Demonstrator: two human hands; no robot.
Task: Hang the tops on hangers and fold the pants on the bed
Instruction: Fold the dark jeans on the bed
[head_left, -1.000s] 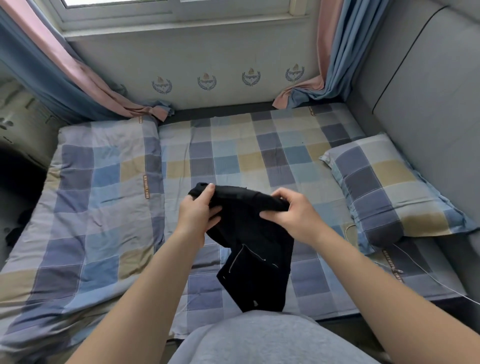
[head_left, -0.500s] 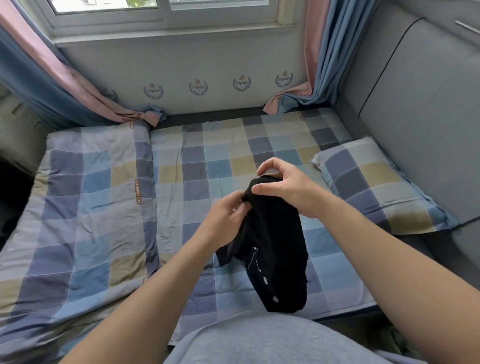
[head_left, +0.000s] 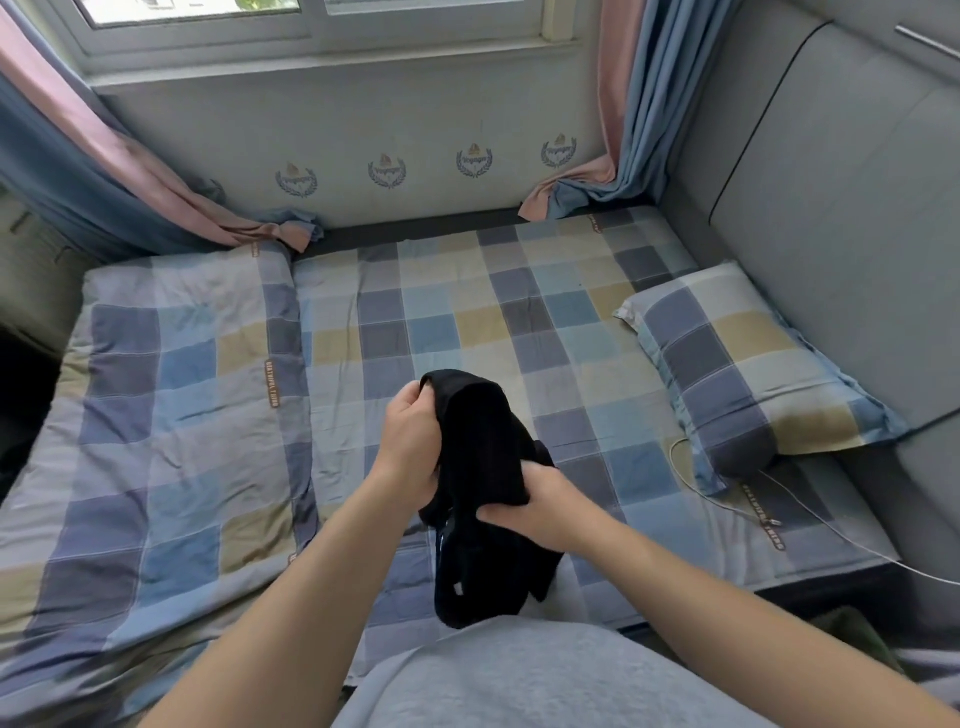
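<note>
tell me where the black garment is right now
Head view, centre: the black garment is held over the checked bed, the left hand gripping its top edge and the right hand its middle.

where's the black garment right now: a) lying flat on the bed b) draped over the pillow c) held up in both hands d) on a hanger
c: the left hand grips the black garment near its top and the right hand grips it lower down, so it hangs between them.
</note>
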